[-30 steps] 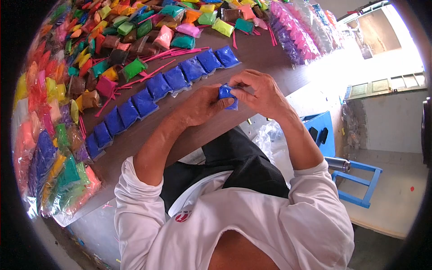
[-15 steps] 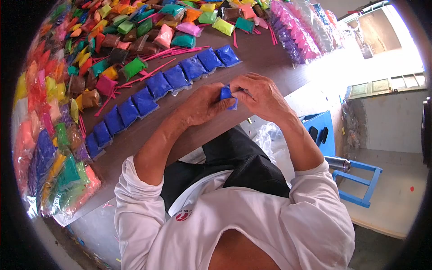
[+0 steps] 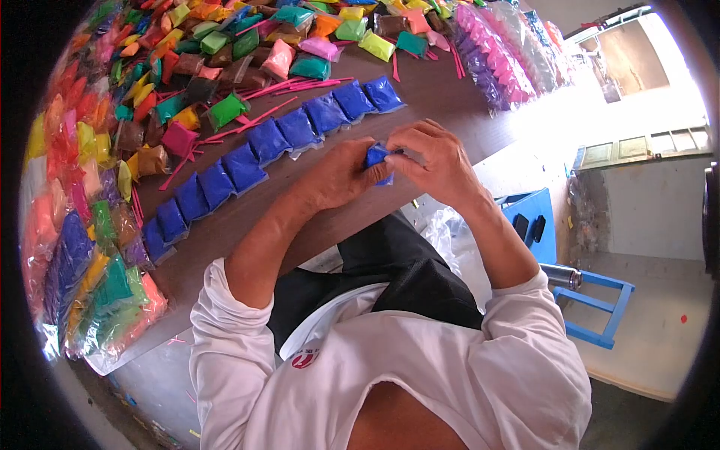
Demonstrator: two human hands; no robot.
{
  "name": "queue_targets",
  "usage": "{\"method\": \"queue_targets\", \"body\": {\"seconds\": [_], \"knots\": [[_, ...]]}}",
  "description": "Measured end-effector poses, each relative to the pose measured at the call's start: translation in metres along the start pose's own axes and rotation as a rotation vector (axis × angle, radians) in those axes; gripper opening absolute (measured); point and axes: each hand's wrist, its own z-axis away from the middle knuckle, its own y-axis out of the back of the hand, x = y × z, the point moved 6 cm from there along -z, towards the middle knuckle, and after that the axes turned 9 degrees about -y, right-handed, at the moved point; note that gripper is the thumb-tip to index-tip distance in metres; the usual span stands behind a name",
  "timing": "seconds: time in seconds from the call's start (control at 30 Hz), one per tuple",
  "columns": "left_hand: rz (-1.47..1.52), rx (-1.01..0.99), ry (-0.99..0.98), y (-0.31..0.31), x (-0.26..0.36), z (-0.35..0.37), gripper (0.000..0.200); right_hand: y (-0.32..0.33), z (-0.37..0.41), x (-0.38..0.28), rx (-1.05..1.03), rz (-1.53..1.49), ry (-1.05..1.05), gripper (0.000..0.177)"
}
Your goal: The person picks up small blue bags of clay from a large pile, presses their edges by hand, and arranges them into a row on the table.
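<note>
Between my two hands, over the table's front edge, is a small blue packet (image 3: 377,156) in clear film, mostly hidden by fingers. My left hand (image 3: 341,174) is closed around it, thumb across its front. The fingers of my right hand (image 3: 427,154) are bent and pinched at the packet's right edge; whether they grip its film or something smaller is hidden. Just beyond my hands, a slanting row of several blue packets (image 3: 266,140) lies on the brown table (image 3: 480,135), running from near left to far right.
Mixed coloured packets (image 3: 225,112) and pink strips (image 3: 300,86) cover the table's far left. Long bags of pink and purple packets (image 3: 495,56) lie at the far right. A blue stool (image 3: 600,300) with a metal flask (image 3: 561,276) stands to my right, near a clear plastic bag (image 3: 448,236).
My right hand's fingers have shifted slightly at the packet's edge, and a little more of the blue shows. My left hand keeps its hold. The row of packets looks unchanged.
</note>
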Motion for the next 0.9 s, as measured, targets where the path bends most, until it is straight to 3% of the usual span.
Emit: {"method": "queue_targets", "body": {"seconds": [0.17,0.3,0.63,0.83,0.9], "knots": [[-0.082,0.0,0.037,0.003,0.005,0.0,0.039,0.0,-0.001,-0.002,0.025,0.096,0.09,0.017],[-0.144,0.008,-0.024,0.003,0.008,0.0,0.038,-0.001,0.0,-0.002,0.006,0.083,0.052,0.017],[-0.164,-0.025,0.037,0.001,0.013,0.0,0.031,-0.011,0.0,0.001,-0.086,0.075,0.049,0.014],[-0.027,0.001,0.048,0.003,-0.002,0.003,0.028,-0.009,0.004,0.003,0.043,-0.075,-0.042,0.018],[-0.028,0.011,0.045,0.003,0.001,0.003,0.028,-0.01,0.004,0.001,0.071,-0.056,0.015,0.018]]}}
